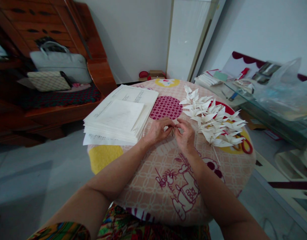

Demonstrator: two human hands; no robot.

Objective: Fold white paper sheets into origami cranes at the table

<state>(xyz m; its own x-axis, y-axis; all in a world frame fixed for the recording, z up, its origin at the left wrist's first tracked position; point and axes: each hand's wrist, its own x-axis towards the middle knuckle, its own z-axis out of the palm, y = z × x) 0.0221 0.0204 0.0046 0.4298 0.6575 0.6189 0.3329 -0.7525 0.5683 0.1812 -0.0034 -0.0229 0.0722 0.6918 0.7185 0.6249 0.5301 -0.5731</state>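
My left hand and my right hand meet over the middle of a round table covered with a patterned cloth. Both hands have their fingers pinched together on a small piece of folded paper, mostly hidden between the fingertips. A thick stack of white paper sheets lies just left of my left hand. A pile of several folded white paper cranes lies to the right of my right hand.
Red-handled scissors lie partly under the cranes near the table's right edge. A wooden bench with bags stands at the left. A glass shelf with books and a plastic bag is at the right.
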